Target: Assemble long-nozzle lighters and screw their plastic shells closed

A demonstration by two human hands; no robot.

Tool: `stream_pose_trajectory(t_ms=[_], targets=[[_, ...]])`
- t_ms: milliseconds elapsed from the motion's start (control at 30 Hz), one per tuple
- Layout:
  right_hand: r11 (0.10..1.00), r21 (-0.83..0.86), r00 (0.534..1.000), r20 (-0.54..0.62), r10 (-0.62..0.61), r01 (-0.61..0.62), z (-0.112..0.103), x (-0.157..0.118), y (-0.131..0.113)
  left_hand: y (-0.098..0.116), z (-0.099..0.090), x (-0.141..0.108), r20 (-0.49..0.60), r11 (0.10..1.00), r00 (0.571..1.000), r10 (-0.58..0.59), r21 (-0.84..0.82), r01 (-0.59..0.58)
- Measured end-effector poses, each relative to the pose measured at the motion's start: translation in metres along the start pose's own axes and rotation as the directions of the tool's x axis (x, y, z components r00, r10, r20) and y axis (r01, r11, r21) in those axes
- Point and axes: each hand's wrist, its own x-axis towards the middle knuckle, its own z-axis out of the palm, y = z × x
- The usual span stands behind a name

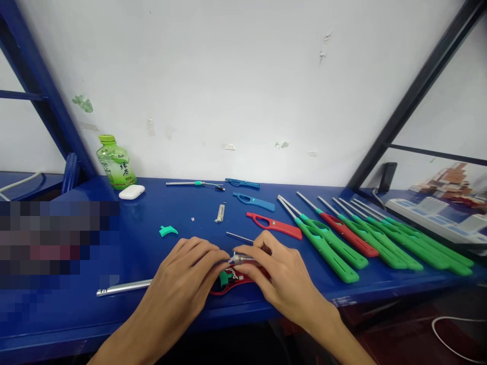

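Observation:
My right hand pinches a small clear fuel tank with a metal valve end between thumb and fingers. My left hand closes its fingertips at the tank's valve end; what exactly they grip is too small to make out. Just below both hands lies an opened red lighter shell, holding a green trigger and thin white wires. A long metal tube sticks out leftward from under my left hand. Behind my right hand, a thin metal rod is partly covered.
Several green long-necked lighters and a red one lie to the right. Behind my hands are a red shell half, a blue one, a clear part and a green trigger. A tea bottle and white case stand left.

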Motion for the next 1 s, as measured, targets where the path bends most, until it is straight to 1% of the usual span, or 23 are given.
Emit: stream_pose_trajectory(t_ms=[133,267,333,467,700,900,1000], targets=[[0.999,0.007,0.995,-0.088,-0.044,0.045,0.0,-0.001,0.003,0.002,0.0,-0.003,0.008,1.0,1.0,-0.026,-0.002,0.026],[0.998,0.048,0.994,-0.102,-0.043,0.048,-0.004,-0.002,0.003,0.01,-0.001,-0.012,0.063,0.995,0.994,-0.092,-0.021,0.093],[0.997,0.061,0.997,-0.074,-0.032,0.037,-0.005,-0.003,0.004,0.013,0.0,-0.017,0.097,0.994,0.99,-0.106,-0.013,0.107],[0.997,0.077,1.0,0.022,0.006,-0.008,-0.006,-0.007,0.007,0.015,0.001,-0.022,0.133,0.994,0.986,-0.104,-0.015,0.107],[0.996,0.094,0.993,0.115,-0.01,-0.001,-0.009,-0.007,0.007,0.015,0.001,-0.022,0.146,0.995,0.985,-0.094,-0.003,0.095],[0.999,0.036,0.976,0.216,-0.011,0.004,-0.017,-0.004,0.003,0.016,0.001,-0.024,0.181,0.997,0.982,-0.061,0.064,0.05],[1.0,-0.017,0.967,0.255,-0.019,0.024,-0.019,-0.002,0.002,0.018,-0.001,-0.021,0.18,0.995,0.983,-0.021,0.099,0.003]])
